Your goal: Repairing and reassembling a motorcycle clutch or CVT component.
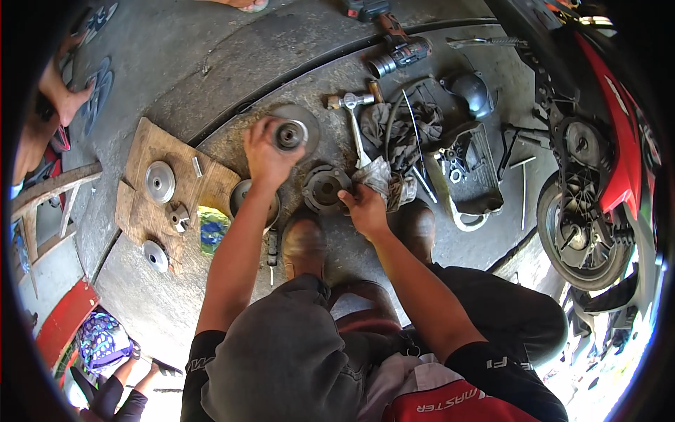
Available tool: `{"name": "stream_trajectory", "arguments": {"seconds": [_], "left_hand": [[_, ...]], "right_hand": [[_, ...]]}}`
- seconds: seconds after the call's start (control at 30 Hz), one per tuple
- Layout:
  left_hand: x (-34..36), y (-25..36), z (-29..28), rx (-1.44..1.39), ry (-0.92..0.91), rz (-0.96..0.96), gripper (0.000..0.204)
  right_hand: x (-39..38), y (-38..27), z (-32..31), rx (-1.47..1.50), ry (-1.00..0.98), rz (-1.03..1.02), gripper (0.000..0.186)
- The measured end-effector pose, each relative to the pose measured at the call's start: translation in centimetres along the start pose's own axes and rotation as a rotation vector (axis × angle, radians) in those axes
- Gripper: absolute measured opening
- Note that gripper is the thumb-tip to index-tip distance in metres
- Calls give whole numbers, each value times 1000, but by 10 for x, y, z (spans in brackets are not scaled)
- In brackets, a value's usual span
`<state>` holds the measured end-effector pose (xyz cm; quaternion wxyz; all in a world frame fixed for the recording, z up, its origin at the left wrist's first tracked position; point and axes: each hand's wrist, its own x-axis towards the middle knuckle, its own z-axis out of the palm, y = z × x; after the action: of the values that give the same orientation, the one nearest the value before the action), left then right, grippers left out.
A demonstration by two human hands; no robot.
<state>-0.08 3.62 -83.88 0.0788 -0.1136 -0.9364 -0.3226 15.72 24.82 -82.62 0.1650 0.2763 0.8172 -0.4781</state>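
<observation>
My left hand (268,156) is closed around a round metal pulley disc (307,121) with a raised hub, held out above the floor. Just below and to its right, a clutch shoe assembly (325,188) with a round centre lies between my boots. My right hand (367,212) has its thumb at the assembly's right edge; its other fingers curl down, partly hidden beside a pale grey rag (375,176). Close to my left forearm sits a round metal bowl-shaped part (242,194), partly covered by that arm.
Cardboard (135,204) at left carries several metal parts, including a pulley disc (160,181). A hammer (354,116), an impact wrench (401,53) and a black tray (472,176) of parts lie toward the far right. A red motorcycle (610,133) stands at right. Other people's feet show at left.
</observation>
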Motion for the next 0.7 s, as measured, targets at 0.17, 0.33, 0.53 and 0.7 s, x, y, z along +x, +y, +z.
{"name": "stream_trajectory", "arguments": {"seconds": [0.17, 0.33, 0.53, 0.7], "left_hand": [[17, -25, -22, 7, 88, -45, 59], [-14, 17, -50, 35, 258, -78, 74], [-90, 106, -46, -838, -355, -160, 56], [-78, 104, -60, -1443, -409, -955, 51]], "right_hand": [[-1, -5, -52, -613, 435, -551, 60], [-16, 1, -91, -619, -64, -280, 55], [-35, -60, -42, 208, -241, -332, 40], [-58, -94, -20, -280, -151, -546, 40]]}}
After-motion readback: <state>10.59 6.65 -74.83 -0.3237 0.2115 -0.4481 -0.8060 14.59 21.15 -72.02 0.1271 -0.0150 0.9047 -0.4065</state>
